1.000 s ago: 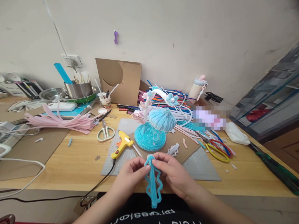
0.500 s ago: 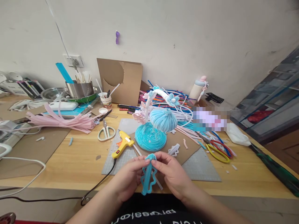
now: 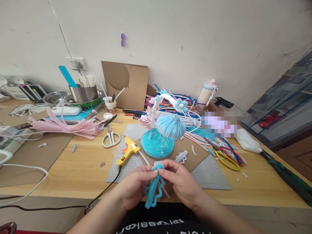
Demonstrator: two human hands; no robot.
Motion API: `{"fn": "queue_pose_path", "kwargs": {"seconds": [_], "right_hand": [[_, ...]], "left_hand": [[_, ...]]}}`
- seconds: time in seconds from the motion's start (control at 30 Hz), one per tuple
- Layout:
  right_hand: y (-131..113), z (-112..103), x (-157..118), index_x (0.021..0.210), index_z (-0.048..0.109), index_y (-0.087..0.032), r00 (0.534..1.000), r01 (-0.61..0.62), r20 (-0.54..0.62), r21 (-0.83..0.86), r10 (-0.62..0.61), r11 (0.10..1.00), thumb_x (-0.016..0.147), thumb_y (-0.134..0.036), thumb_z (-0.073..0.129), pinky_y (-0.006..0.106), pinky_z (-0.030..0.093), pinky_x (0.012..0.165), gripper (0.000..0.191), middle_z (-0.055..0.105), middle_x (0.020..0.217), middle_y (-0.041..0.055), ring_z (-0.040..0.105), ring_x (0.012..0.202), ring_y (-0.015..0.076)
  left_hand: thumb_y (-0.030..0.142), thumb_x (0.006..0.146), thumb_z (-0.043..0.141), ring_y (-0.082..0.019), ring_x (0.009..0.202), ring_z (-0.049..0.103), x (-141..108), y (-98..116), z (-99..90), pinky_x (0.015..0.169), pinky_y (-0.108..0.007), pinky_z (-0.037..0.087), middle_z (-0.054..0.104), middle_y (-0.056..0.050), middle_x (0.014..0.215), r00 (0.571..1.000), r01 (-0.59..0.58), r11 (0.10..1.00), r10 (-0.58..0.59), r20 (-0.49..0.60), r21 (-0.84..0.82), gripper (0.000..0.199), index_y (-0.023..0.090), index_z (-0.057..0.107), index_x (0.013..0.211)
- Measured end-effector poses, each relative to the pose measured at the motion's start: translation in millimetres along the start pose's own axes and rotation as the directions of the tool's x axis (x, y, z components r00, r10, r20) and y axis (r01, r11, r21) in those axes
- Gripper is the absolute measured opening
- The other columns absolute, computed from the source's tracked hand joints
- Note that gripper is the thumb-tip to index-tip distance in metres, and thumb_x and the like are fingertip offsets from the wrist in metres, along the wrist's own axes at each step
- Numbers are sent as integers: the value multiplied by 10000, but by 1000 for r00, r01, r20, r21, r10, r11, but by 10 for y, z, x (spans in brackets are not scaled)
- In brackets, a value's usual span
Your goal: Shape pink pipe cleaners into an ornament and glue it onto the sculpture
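Between the fingertips of my left hand (image 3: 138, 182) and my right hand (image 3: 179, 180) is a blue pipe-cleaner piece (image 3: 152, 191), with a straight middle and wavy sides hanging down toward my lap. Both hands pinch it near its top, at the table's front edge. Just beyond stands a small pipe-cleaner lamp: a coiled turquoise base (image 3: 156, 144), a white curved stem with flowers, and a pleated light-blue shade (image 3: 170, 126). A similar white wavy piece (image 3: 182, 157) lies on the cardboard to the right of my hands.
A yellow glue gun (image 3: 128, 151) lies on the grey cutting mat (image 3: 212, 175), its cord running off the front edge. White-handled scissors (image 3: 111, 138) rest to its left. Yellow-and-red-handled pliers (image 3: 226, 159) lie right. Pink pipe cleaners (image 3: 65, 125) are bundled at left, more colours behind the lamp.
The blue piece has tilted slightly, its lower end shifting left and down, and more of its looped top shows. Both hands keep their pinch nearly in place.
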State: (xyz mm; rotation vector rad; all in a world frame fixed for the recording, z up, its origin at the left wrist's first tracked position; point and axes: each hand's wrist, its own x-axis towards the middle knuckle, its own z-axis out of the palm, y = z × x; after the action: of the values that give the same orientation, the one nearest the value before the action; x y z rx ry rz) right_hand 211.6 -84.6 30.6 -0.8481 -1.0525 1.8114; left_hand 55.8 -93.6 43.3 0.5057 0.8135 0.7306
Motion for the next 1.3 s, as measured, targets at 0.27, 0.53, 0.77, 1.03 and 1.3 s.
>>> {"fn": "queue_pose_path", "kwargs": {"seconds": [0.27,0.53,0.77,1.03,1.3], "right_hand": [[-22,-15,13,736,650,-152,998,46,-36,-92,-49,995,722,-301,707,234,414,645,160,611,694,-8,522,658,105],[-18,-37,13,756,640,-161,988,52,-140,-50,-59,997,730,-317,701,231,410,635,170,620,708,-5,520,660,107],[3,-69,38,763,639,-175,965,101,-243,-6,-100,995,706,-311,724,232,422,646,170,621,700,-16,524,649,106],[-34,-31,7,754,630,-175,964,103,-243,-30,-107,994,718,-320,710,237,424,614,170,616,694,-9,524,632,115],[-35,3,-23,713,625,-167,970,111,-211,-74,-124,991,718,-337,703,232,419,594,188,614,654,-13,534,603,111]], "left_hand": [[207,688,667,-98,449,518,6,-3,26,461,-244,473,556,0,541,999,35,999,-35,-9,-8,106,109,638,717],[247,745,664,-124,556,588,11,-84,38,555,-265,488,612,-41,675,999,-39,999,40,26,-32,157,106,642,810],[201,772,637,-110,652,583,-14,-163,-3,631,-233,449,613,-61,753,997,-19,994,27,76,-103,146,96,633,874],[222,828,552,-114,627,569,-7,-215,-31,524,-218,414,579,-70,845,976,80,975,-34,215,-209,136,126,591,915],[161,766,623,-56,524,486,32,-223,-31,403,-139,287,521,-34,695,982,58,986,-28,188,-155,76,95,594,790]]}}
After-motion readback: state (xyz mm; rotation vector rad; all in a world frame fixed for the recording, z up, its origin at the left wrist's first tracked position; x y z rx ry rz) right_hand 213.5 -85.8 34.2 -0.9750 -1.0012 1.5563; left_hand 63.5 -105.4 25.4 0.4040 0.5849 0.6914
